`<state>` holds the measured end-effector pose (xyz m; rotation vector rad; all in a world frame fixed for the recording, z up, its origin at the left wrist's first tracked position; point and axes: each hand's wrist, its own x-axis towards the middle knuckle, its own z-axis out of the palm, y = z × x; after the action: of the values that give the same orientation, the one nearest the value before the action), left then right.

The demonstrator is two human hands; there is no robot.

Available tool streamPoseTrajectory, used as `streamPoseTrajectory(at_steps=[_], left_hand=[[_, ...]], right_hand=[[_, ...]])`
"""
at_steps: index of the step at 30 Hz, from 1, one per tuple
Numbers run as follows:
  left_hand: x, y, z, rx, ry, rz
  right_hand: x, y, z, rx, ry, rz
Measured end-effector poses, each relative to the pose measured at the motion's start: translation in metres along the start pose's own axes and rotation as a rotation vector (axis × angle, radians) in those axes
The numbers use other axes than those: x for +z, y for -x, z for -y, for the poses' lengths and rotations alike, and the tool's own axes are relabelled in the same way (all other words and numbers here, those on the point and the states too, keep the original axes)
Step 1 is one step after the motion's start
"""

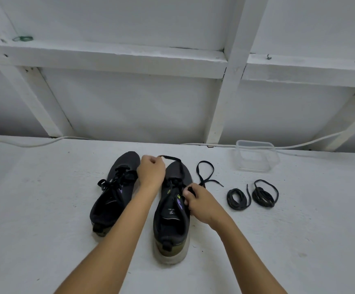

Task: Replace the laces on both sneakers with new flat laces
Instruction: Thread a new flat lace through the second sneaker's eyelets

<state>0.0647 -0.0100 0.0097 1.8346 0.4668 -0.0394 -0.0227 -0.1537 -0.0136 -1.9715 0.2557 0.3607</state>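
Right sneaker [172,217]: centre of bench [45,209], toe away from the person; lacing in progress, judged early. Left hand [152,171] above its toe, fingers pinching one flat lace [172,158] end; right hand [197,201] at its eyelets, fingers curled on the other run. Next: feed and draw even. Left sneaker [113,192] beside it, laced. Right of it: two coiled laces [237,198] [264,194]; beyond them, clear tub [255,155]. Nothing obstructs.
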Motion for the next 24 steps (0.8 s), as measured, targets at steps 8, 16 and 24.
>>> streamPoseTrajectory(at_steps=[8,16,24], left_hand=[[-0.027,0.062,0.06,-0.084,-0.029,0.041],[-0.028,0.085,0.055,0.39,-0.304,0.056],[-0.025,0.084,0.054,0.393,-0.355,-0.014]], right_hand=[[-0.017,0.011,0.005,0.03,-0.234,0.071],[-0.02,0.013,0.025,-0.166,-0.022,-0.151],[-0.049,0.009,0.055,-0.3,-0.501,-0.248]])
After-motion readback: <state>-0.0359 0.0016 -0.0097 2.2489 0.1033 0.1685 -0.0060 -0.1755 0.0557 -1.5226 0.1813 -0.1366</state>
